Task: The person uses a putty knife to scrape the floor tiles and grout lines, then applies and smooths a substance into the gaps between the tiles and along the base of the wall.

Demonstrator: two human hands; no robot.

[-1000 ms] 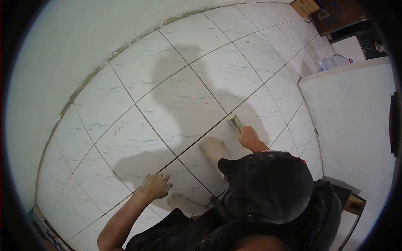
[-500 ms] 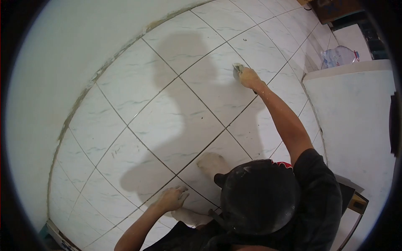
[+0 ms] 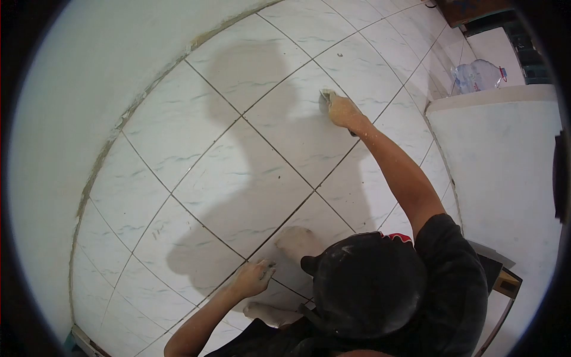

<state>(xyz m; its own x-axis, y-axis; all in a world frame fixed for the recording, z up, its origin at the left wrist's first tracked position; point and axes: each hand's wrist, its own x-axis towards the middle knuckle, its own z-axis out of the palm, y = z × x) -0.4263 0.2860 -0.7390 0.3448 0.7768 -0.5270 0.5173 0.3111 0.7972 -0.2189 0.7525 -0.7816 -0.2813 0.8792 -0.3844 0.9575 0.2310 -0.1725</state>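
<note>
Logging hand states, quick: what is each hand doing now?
Left hand: closed loosely, resting on the floor tile.
Right hand: shut on a scraper.

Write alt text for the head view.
A person crouched on a white tiled floor presses a small scraper onto a tile with the outstretched right hand. The left hand rests on the floor nearby.

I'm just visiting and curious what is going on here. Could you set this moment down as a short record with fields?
Setting: white marbled floor tiles with dark joint lines, beside a white wall
Right hand: stretched forward, gripping a small scraper pressed on a tile joint
Left hand: resting on the floor near the body, fingers curled
Feet: a bare foot flat on a tile
Headwear: dark cap, dusted white
Background: clear plastic bottle at upper right
</note>
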